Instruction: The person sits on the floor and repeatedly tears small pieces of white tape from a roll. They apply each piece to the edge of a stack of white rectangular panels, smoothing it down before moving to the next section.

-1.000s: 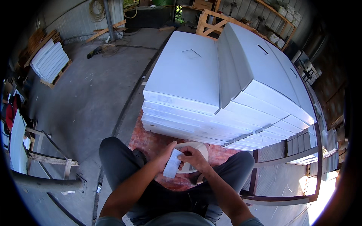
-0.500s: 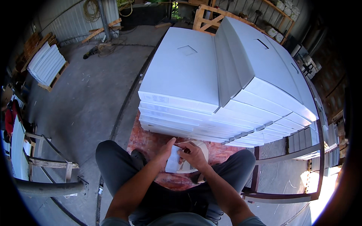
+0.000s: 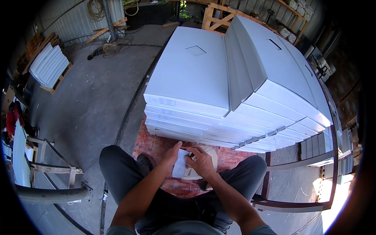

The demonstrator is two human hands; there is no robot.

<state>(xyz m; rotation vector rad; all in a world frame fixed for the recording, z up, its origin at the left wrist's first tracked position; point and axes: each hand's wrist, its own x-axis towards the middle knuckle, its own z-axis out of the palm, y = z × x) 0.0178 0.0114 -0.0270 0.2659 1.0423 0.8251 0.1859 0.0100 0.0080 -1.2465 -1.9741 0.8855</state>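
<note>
In front of my knees my left hand (image 3: pixel 170 157) grips a small white sheet with faint print, perhaps a strip of labels (image 3: pixel 179 166), along its left side, thumb pointing up. My right hand (image 3: pixel 202 162) pinches at the sheet's right edge; its fingertips are partly hidden. Just beneath and behind the right hand lies a pale beige round thing (image 3: pixel 212 153), maybe a roll, mostly covered by the hand. It rests on a red, worn board (image 3: pixel 150 145). Close ahead stand stacked flat white boxes (image 3: pixel 184 80), with printed patches on the nearest sides.
Taller white boxes (image 3: pixel 270 58) rise at the right. A dark metal frame (image 3: pixel 334 168) runs beside my right knee. At left are a metal rack (image 3: pixel 55 168) and a person in red (image 3: pixel 13 117). A pallet of white panels (image 3: pixel 49 66) stands farther off.
Both hands stay in nearly the same place on the white sheet. The right fingers have shifted slightly at its edge, and the view has tilted a little.
</note>
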